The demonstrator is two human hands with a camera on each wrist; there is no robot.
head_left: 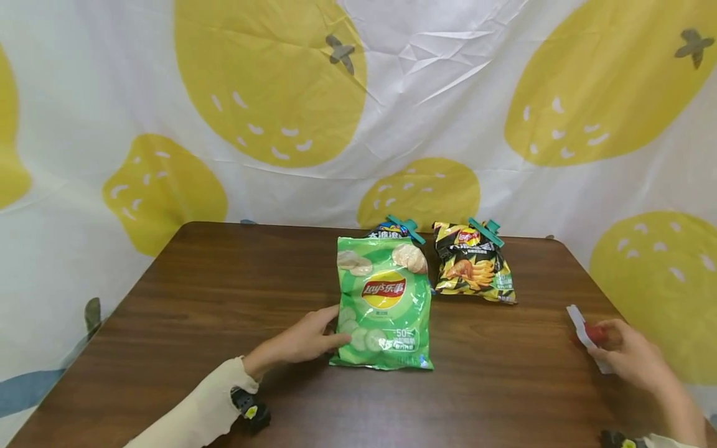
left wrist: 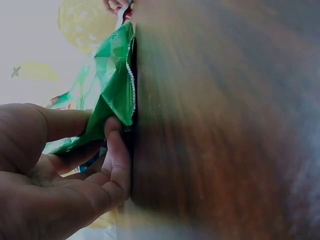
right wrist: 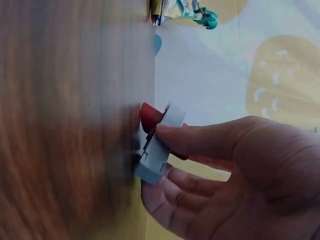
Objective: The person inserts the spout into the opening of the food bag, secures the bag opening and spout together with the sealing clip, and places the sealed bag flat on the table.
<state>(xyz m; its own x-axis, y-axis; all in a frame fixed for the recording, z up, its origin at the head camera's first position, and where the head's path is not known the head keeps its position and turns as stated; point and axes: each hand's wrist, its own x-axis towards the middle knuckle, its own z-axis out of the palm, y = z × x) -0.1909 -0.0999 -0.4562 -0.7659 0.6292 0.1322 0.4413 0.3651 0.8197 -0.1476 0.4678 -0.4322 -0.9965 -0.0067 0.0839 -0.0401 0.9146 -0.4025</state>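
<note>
A green Lay's chip bag (head_left: pixel 383 311) stands upright near the middle of the table, facing me. My left hand (head_left: pixel 302 339) pinches its lower left edge, thumb in front. In the left wrist view the bag's green film (left wrist: pixel 114 82) folds between the thumb and fingers, and its crimped bottom seam is at the tabletop. Far to the right, my right hand (head_left: pixel 633 354) holds a white-and-red bag clip (head_left: pixel 579 323) just above the table. The right wrist view shows the thumb against the clip's pale bar (right wrist: pixel 159 152), with red parts on both sides.
Behind the green bag, a blue chip bag (head_left: pixel 386 230) is partly hidden, with a teal clip (head_left: pixel 407 228) across its top. To its right stands a black-and-yellow chip bag (head_left: pixel 473 270) with another teal clip (head_left: pixel 486 231). A lemon-print cloth (head_left: pixel 291 199) hangs behind the brown table (head_left: pixel 224 280).
</note>
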